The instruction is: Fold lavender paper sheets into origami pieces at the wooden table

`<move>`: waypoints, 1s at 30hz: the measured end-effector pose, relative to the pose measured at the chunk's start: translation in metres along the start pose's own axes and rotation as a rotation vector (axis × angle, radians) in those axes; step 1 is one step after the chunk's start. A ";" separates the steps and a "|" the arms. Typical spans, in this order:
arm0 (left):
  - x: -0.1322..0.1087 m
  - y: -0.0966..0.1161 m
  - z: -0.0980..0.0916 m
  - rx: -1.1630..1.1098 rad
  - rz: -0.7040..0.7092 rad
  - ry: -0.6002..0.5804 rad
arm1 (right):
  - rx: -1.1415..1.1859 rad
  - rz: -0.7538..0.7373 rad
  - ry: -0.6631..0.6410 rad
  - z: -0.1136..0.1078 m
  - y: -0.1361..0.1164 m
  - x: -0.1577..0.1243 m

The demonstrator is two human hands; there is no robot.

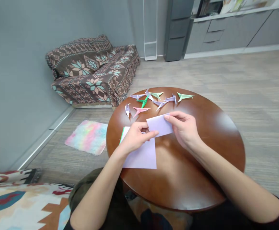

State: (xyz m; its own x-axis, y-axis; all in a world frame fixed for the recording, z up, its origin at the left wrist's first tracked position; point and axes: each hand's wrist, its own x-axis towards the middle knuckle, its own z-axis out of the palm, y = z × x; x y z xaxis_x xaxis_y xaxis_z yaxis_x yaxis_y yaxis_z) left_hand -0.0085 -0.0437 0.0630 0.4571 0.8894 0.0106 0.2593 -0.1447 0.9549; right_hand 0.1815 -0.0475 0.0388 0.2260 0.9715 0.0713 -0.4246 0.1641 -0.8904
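The left hand [136, 137] is bent and mostly closed, and it has hold of a purple paper [141, 155] near the middle of the frame. Its fingers reach over to a folded purple piece [160, 125]. The right hand [182, 128] is partly closed and pinches the far end of that piece with its fingers and thumb. I cannot tell if the paper and the piece are one sheet or two. A thin green paper edge [122, 134] pokes out by the left hand.

The hands and paper are over a round brown wood surface [178, 188]. Paper birds sit in a loose bunch near the far edge of the surface, above the hands. There is a pink bird [139, 111], a bright green bird [143, 101], a pale green bird [185, 96] and some purple birds [160, 103].

A soft rainbow mat [86, 137] lies on the floor left of the surface. A sofa [91, 73] with a brown blanket sits at the upper left of the frame. Gray cabinets [226, 33] stand at the upper right, and a patterned rug [14, 204] lies at the lower left
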 end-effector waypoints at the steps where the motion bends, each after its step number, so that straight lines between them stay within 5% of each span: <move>1: 0.000 -0.001 0.000 0.010 0.019 0.011 | -0.001 -0.003 -0.001 0.000 0.000 0.000; 10: 0.002 -0.009 -0.003 0.063 0.064 -0.004 | 0.050 0.046 -0.015 0.003 -0.004 0.000; 14: 0.001 -0.013 -0.006 0.111 0.040 0.000 | -0.021 -0.137 -0.014 -0.003 -0.005 0.004; 20: 0.001 -0.011 -0.012 0.181 0.065 0.053 | -0.311 -0.136 -0.258 -0.006 -0.007 0.001; 30: 0.000 -0.005 -0.013 0.038 0.214 0.182 | -0.569 -0.190 -0.441 -0.006 -0.010 -0.007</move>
State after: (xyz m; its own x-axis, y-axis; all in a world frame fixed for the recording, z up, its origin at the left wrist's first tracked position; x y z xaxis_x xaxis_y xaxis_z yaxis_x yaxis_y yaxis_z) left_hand -0.0204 -0.0372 0.0615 0.3454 0.8995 0.2675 0.2063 -0.3509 0.9134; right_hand 0.1889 -0.0569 0.0443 -0.1730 0.9335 0.3141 0.1332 0.3381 -0.9316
